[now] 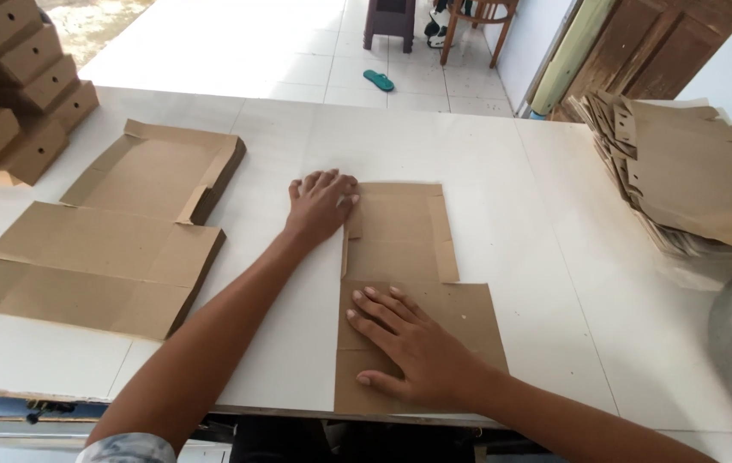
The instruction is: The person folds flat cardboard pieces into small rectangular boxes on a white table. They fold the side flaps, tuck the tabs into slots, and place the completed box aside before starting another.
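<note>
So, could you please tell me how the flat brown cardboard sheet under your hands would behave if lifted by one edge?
The flat brown cardboard sheet would probably bend at its creases, as a flap already folds beneath the left hand. It looks thin, so likely light. On the smooth white table it may slide unless the right hand presses it.

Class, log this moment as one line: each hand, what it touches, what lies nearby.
left hand: flat on blank's left edge | right hand: flat on blank's near panel | left: flat stacks | right: blank pile

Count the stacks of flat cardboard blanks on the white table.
3. One stack lies at the far left, a second stack sits nearer at the left, and a fanned stack rests at the right edge. Sheets underneath are hidden.
</note>
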